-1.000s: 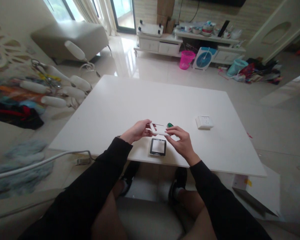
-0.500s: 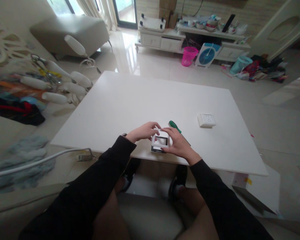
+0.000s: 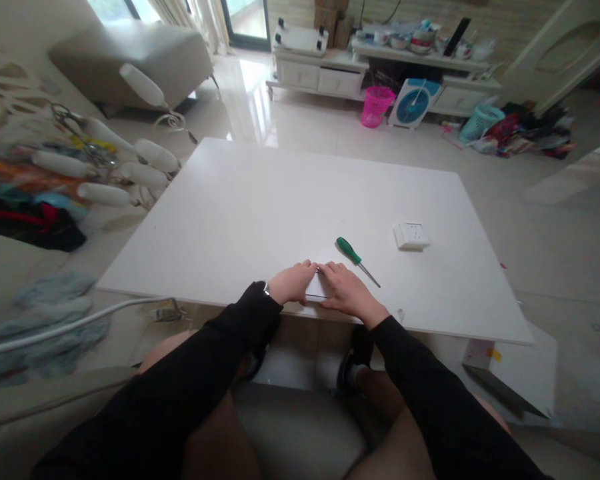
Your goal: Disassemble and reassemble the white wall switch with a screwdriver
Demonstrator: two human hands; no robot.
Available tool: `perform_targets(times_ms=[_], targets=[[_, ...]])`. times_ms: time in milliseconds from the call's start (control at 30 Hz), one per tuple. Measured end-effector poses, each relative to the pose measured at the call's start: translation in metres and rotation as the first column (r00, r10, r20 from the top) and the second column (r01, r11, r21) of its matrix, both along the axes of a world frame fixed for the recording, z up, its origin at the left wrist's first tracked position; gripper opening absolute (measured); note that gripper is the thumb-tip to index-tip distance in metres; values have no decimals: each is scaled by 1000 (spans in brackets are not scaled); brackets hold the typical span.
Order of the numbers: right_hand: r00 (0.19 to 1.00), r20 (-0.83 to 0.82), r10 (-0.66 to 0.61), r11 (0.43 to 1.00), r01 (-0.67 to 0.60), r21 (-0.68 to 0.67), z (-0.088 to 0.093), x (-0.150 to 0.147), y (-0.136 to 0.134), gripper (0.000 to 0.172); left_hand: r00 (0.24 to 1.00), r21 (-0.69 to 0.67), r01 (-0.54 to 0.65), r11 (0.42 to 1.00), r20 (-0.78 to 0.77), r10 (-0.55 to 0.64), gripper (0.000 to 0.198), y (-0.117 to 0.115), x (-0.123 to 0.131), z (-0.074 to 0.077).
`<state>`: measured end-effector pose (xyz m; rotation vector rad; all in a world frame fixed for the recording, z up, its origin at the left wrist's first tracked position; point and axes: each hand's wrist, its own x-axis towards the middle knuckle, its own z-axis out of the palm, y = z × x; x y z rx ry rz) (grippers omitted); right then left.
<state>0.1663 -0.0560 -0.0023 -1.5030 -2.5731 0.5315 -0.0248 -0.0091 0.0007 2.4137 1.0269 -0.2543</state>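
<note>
At the near edge of the white table, my left hand grips the left side of a white switch-like box. My right hand holds the same box from the right, and the fingertips of both hands nearly meet at its far edge. The hands cover much of the box. A green-handled screwdriver lies just beyond my right hand, its metal shaft pointing toward the near right. Farther right sits a white socket box with its face up.
A small clear item lies near the front edge, right of my right hand. A white lamp with several shades stands by the table's left edge. Beyond the table are a pink basket and a blue fan.
The white frame with its open centre, held tilted over the box before, now lies down on it. My hands have lowered and gripped the sides; the screwdriver shaft shows more fully.
</note>
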Motion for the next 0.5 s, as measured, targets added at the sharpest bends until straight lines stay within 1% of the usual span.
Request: perform_targets(times_ms=[67, 167, 267, 367, 500], targets=[[1000, -3, -3, 1000, 3, -6, -1, 0, -1, 80, 1000, 35, -2, 999, -17, 3, 83, -1, 2, -4], [999, -33, -34, 999, 32, -39, 0, 1, -1, 77, 999, 60, -5, 998, -33, 7, 80, -1, 3, -4], [996, -57, -69, 994, 64, -85, 1, 4, 0, 65, 999, 45, -6, 999, -38, 8, 78, 2, 3, -2], [994, -84, -75, 992, 66, -108, 3, 6, 2, 56, 999, 29, -8, 1000, -38, 9, 77, 4, 2, 0], [991, -107, -86, 990, 73, -122, 4, 7, 5, 54, 999, 26, -18, 999, -33, 19, 75, 5, 2, 0]])
